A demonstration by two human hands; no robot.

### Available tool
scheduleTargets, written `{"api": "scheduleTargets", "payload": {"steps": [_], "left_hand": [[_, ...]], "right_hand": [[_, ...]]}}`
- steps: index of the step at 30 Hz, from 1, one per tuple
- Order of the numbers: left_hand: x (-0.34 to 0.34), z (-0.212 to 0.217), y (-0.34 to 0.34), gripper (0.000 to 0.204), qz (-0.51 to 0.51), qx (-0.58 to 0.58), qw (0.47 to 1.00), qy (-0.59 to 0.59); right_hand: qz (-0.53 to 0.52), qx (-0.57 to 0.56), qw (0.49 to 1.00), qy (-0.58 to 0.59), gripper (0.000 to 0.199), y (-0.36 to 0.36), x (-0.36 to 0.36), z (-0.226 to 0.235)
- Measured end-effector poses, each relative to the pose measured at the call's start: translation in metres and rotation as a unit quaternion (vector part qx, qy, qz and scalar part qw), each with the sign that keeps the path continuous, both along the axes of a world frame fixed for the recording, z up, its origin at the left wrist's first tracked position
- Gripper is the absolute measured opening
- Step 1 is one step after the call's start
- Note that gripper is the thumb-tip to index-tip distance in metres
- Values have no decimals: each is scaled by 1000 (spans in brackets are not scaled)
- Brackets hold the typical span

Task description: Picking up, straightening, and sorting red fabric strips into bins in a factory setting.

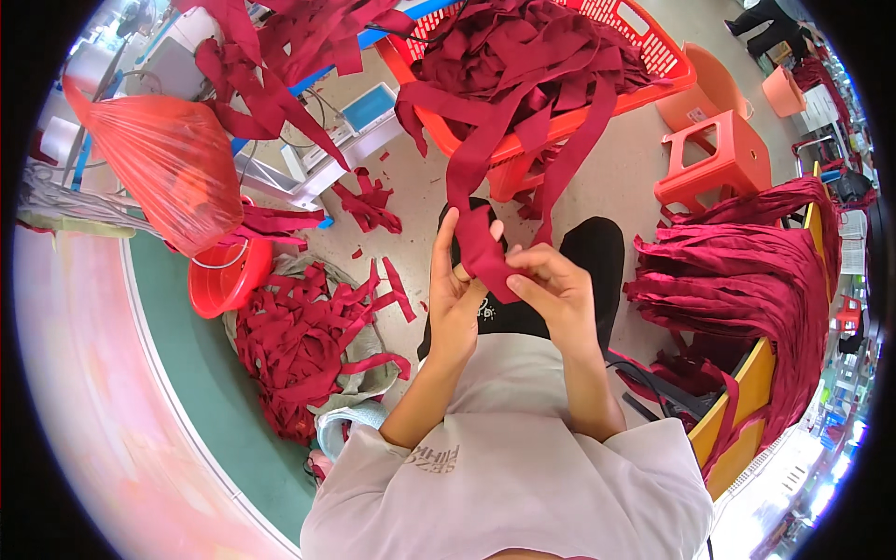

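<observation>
A dark red fabric strip (481, 245) hangs down from the basket's edge to a spot above my lap, where both of my hands hold its end. My left hand (455, 299) supports it from the left; one finger is stretched up along the edge and other fingers are partly hidden behind the cloth. My right hand (565, 297) pinches the lower right corner between thumb and fingers. The red plastic basket (667, 67) ahead of me is heaped with tangled strips (532, 56) of the same cloth. Another strip (583, 140) trails over its near rim.
At left, cut strips (299, 341) lie in a grey sack, beside a red bucket (219, 285) and a hanging red plastic bag (173, 159). A red stool (723, 159) stands right. Long strips (737, 271) drape over a yellow-edged board (742, 401). Scraps (369, 201) lie on the floor.
</observation>
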State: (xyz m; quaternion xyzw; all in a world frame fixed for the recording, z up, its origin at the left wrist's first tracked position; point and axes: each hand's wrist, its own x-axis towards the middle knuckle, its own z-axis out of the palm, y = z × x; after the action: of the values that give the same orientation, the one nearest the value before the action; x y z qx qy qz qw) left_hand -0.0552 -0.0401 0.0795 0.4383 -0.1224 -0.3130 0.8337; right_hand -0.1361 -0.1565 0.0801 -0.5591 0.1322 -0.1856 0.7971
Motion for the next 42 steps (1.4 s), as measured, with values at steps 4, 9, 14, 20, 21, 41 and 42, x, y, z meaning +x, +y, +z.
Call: {"api": "scheduleTargets", "payload": {"steps": [4, 9, 14, 20, 21, 41, 42], "left_hand": [[-6, -6, -6, 63, 34, -43, 998, 23], [-10, -11, -8, 46, 48, -53, 997, -8], [34, -8, 3, 37, 147, 3, 987, 66], [33, 2, 3, 60, 103, -13, 993, 60], [35, 0, 3, 60, 103, -12, 993, 61], [1, -4, -34, 64, -29, -182, 980, 71], [-1, -7, -31, 58, -32, -103, 993, 56]], "right_hand": [[-42, -54, 997, 30, 10, 6, -5, -16], [41, 45, 995, 74, 12, 5, -5, -34], [90, -40, 987, 125, 13, -2, -17, -35], [56, -93, 984, 144, 26, -12, -25, -38], [26, -130, 978, 159, 33, -13, -25, -36], [-90, -162, 982, 45, 10, 2, 25, -8], [-99, -130, 986, 40, 9, 4, 23, -6]]}}
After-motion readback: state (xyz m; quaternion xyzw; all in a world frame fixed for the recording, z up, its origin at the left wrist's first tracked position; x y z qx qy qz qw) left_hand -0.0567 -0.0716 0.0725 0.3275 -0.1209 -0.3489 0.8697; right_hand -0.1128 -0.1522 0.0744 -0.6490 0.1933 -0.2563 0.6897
